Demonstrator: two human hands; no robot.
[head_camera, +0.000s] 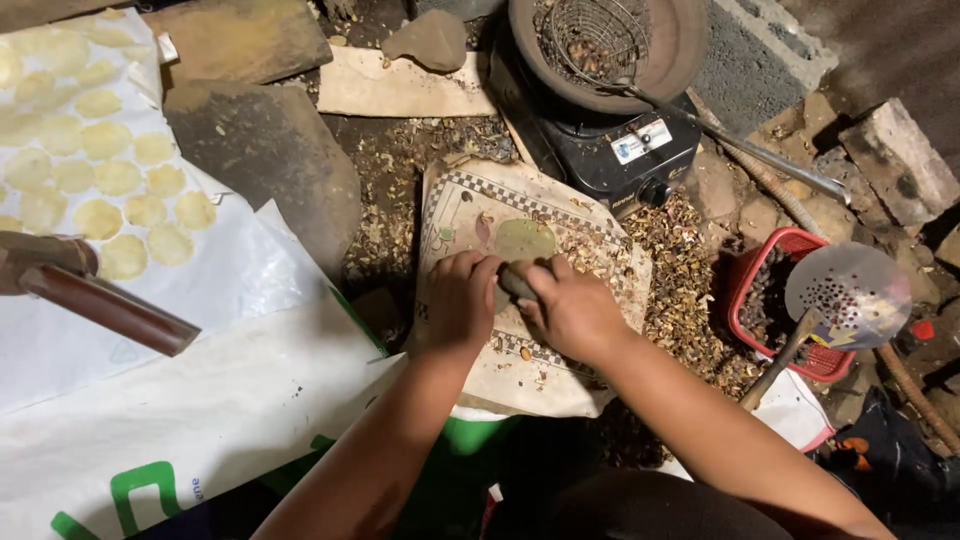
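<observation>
Two hands meet at the middle of my view, over a pale board with a checkered border (470, 205). My left hand (462, 300) has its fingers curled under and pressed down on the board, knuckles up; whether anything sits beneath them I cannot tell. My right hand (575, 312) is wrapped tight around a dark stone (517, 282), whose end pokes out between the two hands. Just beyond the stone, toward 12 o'clock, a flattened greenish disc (525, 240) lies on the board.

Broken husks and shells (685, 290) are heaped thick at 3 o'clock of the board and scattered at its 11 o'clock corner. Farther out at 3 o'clock a red basket (745, 300) holds dark seeds, with a perforated metal skimmer (848, 295) resting across it. At 12 o'clock a black stove (600, 150) carries a clay pan (680, 50) with a wire basket (598, 40) inside. At 10 o'clock, well apart from my hands, rows of pale yellow flattened discs (100, 180) lie on a white plastic sheet (230, 400). A brown wooden handle (105, 308) juts in from 9 o'clock over that sheet.
</observation>
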